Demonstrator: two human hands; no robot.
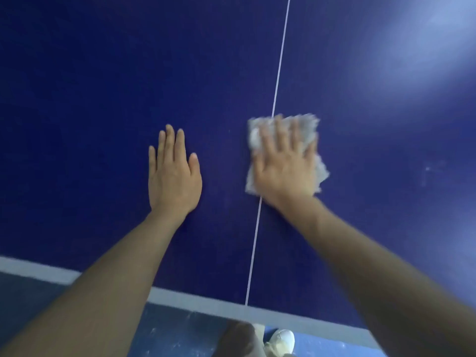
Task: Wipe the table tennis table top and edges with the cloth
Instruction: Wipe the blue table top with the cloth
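Note:
The dark blue table tennis table [103, 86] fills most of the view, with a thin white centre line [279, 70] running away from me. A pale grey cloth [320, 168] lies flat on the top, right over the centre line. My right hand [286, 166] presses on the cloth with straight, spread fingers; it is blurred. My left hand [173, 173] rests flat on the bare table top to the left of the line, fingers straight and together.
The table's white near edge [195, 301] runs across the bottom of the view. Below it are the blue floor [167, 333], my leg and a white shoe [282, 340]. A bright glare patch [422, 39] lies on the top at the far right.

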